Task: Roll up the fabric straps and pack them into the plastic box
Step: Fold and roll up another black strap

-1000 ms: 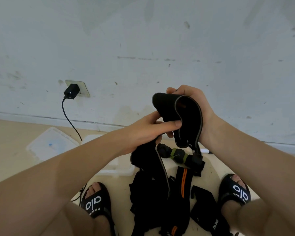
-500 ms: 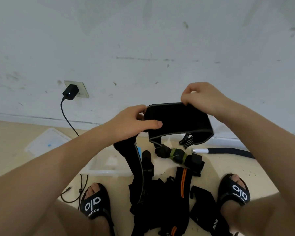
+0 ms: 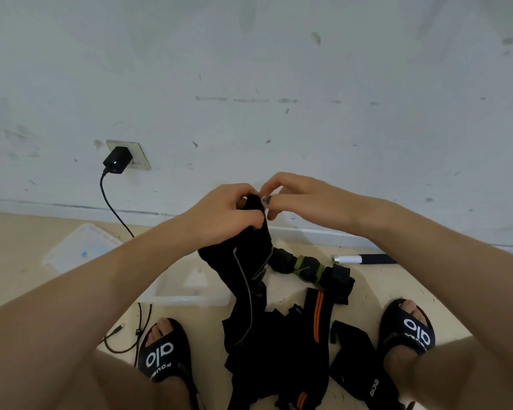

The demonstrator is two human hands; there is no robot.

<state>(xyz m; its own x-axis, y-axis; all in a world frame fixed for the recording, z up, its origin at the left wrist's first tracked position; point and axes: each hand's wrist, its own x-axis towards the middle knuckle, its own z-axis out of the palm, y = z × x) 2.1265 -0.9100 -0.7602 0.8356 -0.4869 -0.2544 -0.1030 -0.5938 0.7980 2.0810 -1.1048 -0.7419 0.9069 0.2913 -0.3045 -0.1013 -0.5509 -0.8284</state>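
1. Wall – white, scuffed, fills the upper half; a socket plate on it with a black charger plugged in, cable dropping toward the floor.
2. Floor – beige, carries everything else.
3. Strap pile – black fabric straps heaped on the floor between the two feet, one with orange stripes; another black strap piece lies just beside the right foot.
4. Plastic box – clear, on the floor left of the pile, partly hidden behind the left forearm; contents cannot be told.
5. Lid – clear, flat on the floor left of the box, near the wall's base.
6. Held strap – black with a grey edge, raised above the pile, its long tail hanging down into the heap.
7. Left hand – fingers clenched round the top of the held strap.
8. Right hand – fingers pinching the strap's top end, just beside the left hand.
9. Sandals – black with white lettering, left, right.
10. Rolled strap – black with green bands, on the floor beyond the pile.
11. Black-and-white tube-like thing by the wall's base – cannot tell what it is.
12. Loose cable on the floor by the left sandal.
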